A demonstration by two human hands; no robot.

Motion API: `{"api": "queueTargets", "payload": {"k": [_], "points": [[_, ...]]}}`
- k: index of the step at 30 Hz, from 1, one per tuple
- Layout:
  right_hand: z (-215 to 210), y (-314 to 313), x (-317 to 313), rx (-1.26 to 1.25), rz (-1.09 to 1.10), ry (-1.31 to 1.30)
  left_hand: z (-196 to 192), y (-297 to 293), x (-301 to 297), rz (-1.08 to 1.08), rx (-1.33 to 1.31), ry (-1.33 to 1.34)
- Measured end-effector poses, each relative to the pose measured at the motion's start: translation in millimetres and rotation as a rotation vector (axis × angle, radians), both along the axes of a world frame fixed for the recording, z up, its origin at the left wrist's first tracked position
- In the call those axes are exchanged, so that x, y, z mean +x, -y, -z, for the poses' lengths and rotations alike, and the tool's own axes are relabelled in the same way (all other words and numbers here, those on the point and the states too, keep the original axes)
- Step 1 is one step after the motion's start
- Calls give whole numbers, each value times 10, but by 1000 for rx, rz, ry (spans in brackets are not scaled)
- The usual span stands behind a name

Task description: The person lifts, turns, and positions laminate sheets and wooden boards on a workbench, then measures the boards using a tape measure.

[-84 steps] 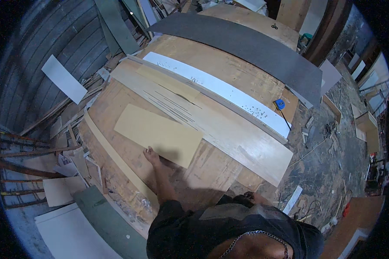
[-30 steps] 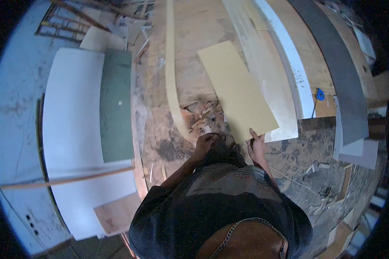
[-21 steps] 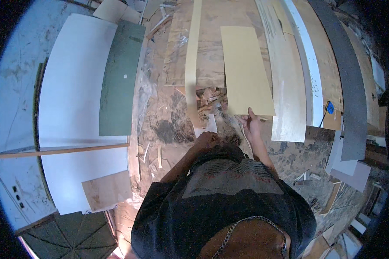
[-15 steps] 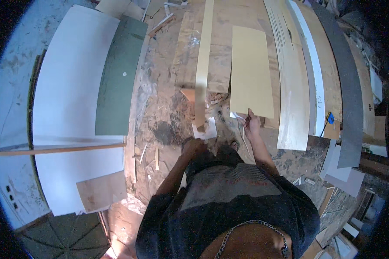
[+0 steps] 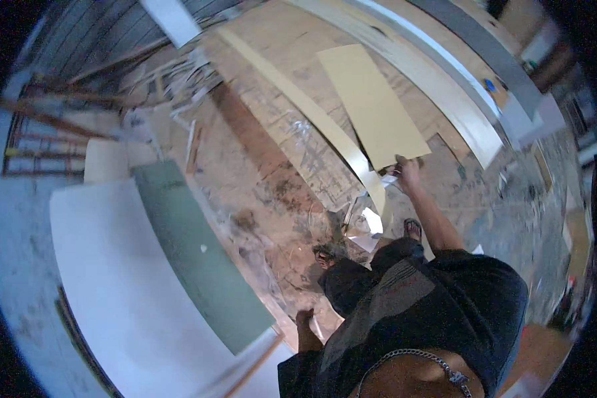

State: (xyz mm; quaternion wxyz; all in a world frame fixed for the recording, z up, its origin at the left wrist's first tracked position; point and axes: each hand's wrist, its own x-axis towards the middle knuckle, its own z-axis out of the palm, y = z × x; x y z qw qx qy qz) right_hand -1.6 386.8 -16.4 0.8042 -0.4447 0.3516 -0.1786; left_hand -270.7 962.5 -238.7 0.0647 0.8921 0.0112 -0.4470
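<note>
A flat rectangular cream-yellow sheet (image 5: pixel 378 109) lies on the wooden work surface, in front of me and to the right. My right hand (image 5: pixel 408 174) is closed on its near edge, the thumb on top and the other fingers partly hidden. Beside the sheet runs a long narrow strip of the same colour (image 5: pixel 298 103), its near end bent down close to my legs. My left hand (image 5: pixel 305 317) hangs low at my left side, near a long green panel (image 5: pixel 196 255). It is small and blurred, so its fingers cannot be made out.
A large white board (image 5: pixel 113 265) lies under the green panel at left. Pale wooden planks (image 5: pixel 438 93) and a dark grey strip (image 5: pixel 484 46) stretch along the far right. White scraps (image 5: pixel 371 222) sit by my feet. Offcuts (image 5: pixel 196 73) and a metal frame (image 5: pixel 53 136) are at the far left.
My view has swung to the left, tilting the whole scene. My left hand has moved away from the narrow strip's near end to my left side. The right hand stays at the sheet's edge.
</note>
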Motion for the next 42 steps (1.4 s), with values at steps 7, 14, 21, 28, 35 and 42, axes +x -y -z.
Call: {"api": "queueTargets", "payload": {"k": [7,14,21,28,35,42], "points": [[847,110,-14,-370,350,-136,-529,-1087,961,-1142,-647,293],[793,-242,163,-571,494,-154,-447,-1120,2125,-1111,-856,-105],[572,-24,52,-632,474,-570,-708,-451,3703,-803,-1008,-108],[233,53,802,-949,375,-1035,6,-1645,4978,-576,-658,-134],[-121,-481,2242,-1208,705,-1267,-417,-1943,7582,-266,-377,-26],[50,-1149,4380,-1231,410,-676,-1520,592,10550,233,-746,538]]}}
